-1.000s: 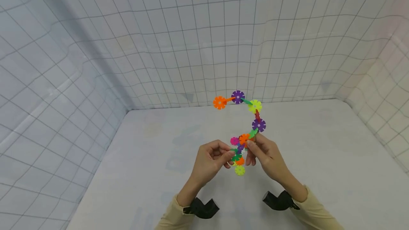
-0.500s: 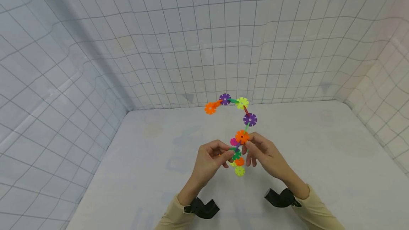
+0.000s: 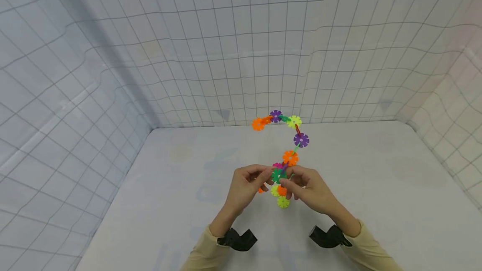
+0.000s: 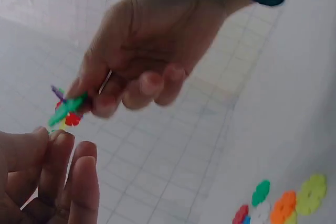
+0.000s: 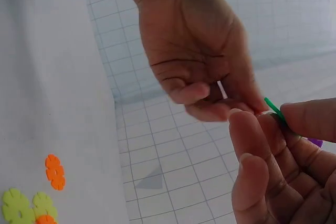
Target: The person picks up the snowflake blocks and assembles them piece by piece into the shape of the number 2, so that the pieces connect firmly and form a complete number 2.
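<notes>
A chain of interlocking plastic snowflake discs (image 3: pixel 301 140), in purple, orange, yellow, red and green, stands up between the two hands and curves over at the top. Its lowest visible link is a green snowflake disc (image 3: pixel 278 176). My left hand (image 3: pixel 244 187) pinches the left edge of this disc between thumb and fingertip. From the right, my right hand (image 3: pixel 310 189) pinches the same disc; the right wrist view shows the green disc (image 5: pixel 274 107) edge-on under the right thumb. A purple disc (image 3: pixel 285 167) slots into it, partly behind the right fingers.
Loose snowflake discs lie on the white table (image 3: pixel 180 204) beneath the hands, among them a yellow disc (image 3: pixel 283 202) and an orange disc (image 3: pixel 282 190). A pink disc (image 3: pixel 277 165) shows behind the fingers. White grid-patterned sheeting (image 3: pixel 263 53) rises at the back and sides.
My right hand has left the orange disc of the chain and come down to the green one. The chain's upper part swung left, then back right. My left hand has barely moved.
</notes>
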The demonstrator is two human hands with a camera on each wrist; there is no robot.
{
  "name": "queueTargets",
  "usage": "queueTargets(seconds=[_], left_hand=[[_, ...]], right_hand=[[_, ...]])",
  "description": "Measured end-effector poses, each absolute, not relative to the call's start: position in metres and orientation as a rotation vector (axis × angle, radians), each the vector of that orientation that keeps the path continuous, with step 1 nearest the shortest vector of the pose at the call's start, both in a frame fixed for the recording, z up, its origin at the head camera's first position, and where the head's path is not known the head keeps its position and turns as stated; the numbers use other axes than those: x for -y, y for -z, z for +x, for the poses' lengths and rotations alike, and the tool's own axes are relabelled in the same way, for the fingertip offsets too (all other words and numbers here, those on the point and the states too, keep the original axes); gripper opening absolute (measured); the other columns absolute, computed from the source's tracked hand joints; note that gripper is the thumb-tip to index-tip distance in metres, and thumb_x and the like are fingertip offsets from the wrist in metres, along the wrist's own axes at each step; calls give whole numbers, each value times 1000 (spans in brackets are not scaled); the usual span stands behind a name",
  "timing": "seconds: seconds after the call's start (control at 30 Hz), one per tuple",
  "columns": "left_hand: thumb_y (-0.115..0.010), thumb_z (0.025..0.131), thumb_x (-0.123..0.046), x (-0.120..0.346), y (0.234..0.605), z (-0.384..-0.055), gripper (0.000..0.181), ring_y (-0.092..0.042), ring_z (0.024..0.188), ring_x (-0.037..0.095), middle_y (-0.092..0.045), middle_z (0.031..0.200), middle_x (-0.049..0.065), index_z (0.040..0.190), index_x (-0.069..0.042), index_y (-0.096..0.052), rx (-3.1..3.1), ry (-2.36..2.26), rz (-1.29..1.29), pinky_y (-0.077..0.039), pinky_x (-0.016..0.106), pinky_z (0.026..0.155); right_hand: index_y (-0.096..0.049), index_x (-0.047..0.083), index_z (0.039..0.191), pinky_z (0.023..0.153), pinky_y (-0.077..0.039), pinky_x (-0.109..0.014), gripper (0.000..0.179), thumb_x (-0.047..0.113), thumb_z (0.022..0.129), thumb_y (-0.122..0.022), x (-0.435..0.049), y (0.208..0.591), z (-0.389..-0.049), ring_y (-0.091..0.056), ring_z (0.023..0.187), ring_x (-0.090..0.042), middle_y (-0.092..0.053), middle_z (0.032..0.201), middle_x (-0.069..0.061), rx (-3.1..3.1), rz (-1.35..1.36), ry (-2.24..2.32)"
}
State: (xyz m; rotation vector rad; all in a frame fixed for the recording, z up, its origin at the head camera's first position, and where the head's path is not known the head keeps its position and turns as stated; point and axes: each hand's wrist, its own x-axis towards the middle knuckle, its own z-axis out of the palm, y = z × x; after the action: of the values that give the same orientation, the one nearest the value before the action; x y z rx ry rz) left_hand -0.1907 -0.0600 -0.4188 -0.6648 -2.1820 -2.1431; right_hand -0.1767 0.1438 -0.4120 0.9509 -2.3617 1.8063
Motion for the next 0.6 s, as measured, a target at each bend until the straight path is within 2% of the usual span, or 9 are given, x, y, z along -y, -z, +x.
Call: queueTargets(seconds=[0.13, 0.27, 0.43, 0.53, 0.6], left_hand=[[-63, 93, -23, 70, 432, -205, 26, -63, 75, 16, -69, 85, 9, 101, -1, -72, 2373, 1885, -601, -55, 31, 66], [-67, 90, -26, 77, 449, -214, 22, -62, 81, 17, -69, 89, 0, 99, -6, -74, 2650, 1524, -510, -51, 31, 69], [-76, 81, -24, 79, 470, -219, 27, -56, 82, 20, -63, 90, 2, 101, -6, -72, 2888, 1214, -411, -46, 31, 69], [-80, 76, -24, 79, 476, -220, 33, -51, 80, 19, -58, 85, 4, 101, -5, -71, 2936, 1096, -397, -44, 31, 68], [-81, 74, -24, 78, 479, -219, 35, -47, 79, 19, -53, 83, 2, 100, -5, -69, 2949, 1038, -400, -42, 30, 66]], right_hand=[[-57, 2, 91, 46, -47, -31, 6, 7, 94, -59, -145, 411, -176, -57, 53, -16, -61, 64, -2, 2346, 909, -1816], [-57, 1, 92, 47, -48, -32, 5, 6, 94, -59, -148, 409, -176, -58, 54, -16, -61, 67, -4, 2322, 901, -1828], [-57, 1, 91, 47, -48, -33, 3, -1, 93, -57, -150, 405, -175, -59, 55, -16, -62, 70, -10, 2292, 894, -1810], [-57, 0, 89, 47, -48, -32, 9, -8, 91, -55, -149, 396, -171, -58, 55, -15, -60, 69, -13, 2274, 908, -1785], [-57, 2, 90, 47, -47, -31, 12, -10, 90, -54, -150, 395, -171, -58, 55, -15, -60, 70, -10, 2262, 919, -1770]])
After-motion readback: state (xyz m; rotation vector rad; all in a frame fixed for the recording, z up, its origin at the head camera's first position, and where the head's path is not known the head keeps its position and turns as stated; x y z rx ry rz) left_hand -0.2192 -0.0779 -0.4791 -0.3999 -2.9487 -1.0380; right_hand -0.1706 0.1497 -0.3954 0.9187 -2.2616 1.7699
